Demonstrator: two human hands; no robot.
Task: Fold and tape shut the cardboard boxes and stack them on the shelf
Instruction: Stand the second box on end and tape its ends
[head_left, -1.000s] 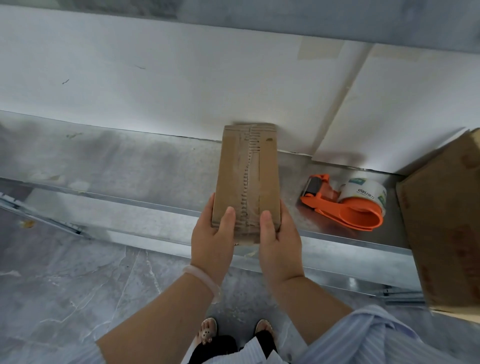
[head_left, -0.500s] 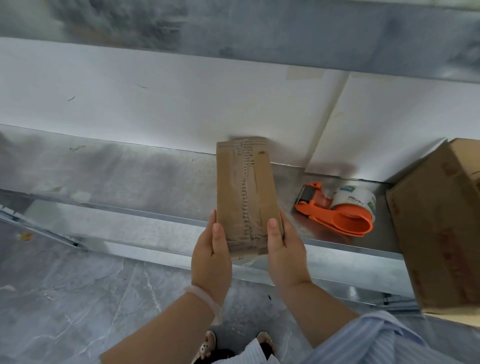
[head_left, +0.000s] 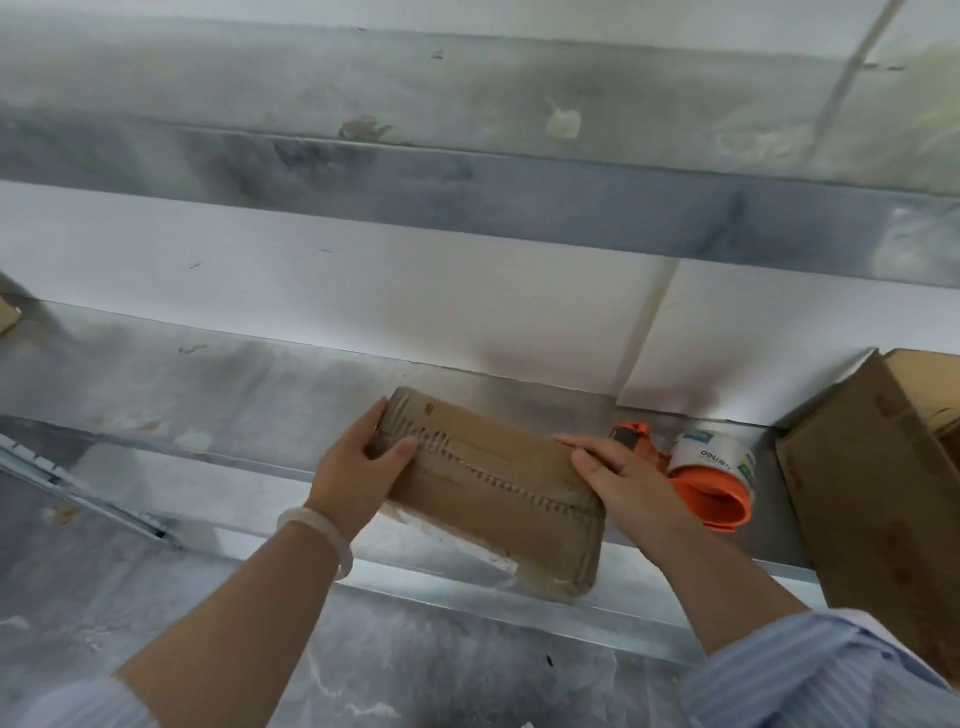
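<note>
A small flat cardboard box (head_left: 493, 483), taped along its top seam, is held crosswise above the front edge of the metal shelf (head_left: 208, 395). My left hand (head_left: 358, 467) grips its left end, thumb on top. My right hand (head_left: 623, 483) holds its right end with fingers over the far edge. The box tilts down toward the right.
An orange tape dispenser (head_left: 711, 483) with a white roll lies on the shelf just behind my right hand. A larger cardboard box (head_left: 878, 499) stands at the right end. A second metal shelf (head_left: 467, 156) runs above. Grey marble floor lies below.
The box has been turned from lengthwise to crosswise and lifted off the shelf. My hands have moved apart to its two ends. The view has tilted up, showing the upper shelf.
</note>
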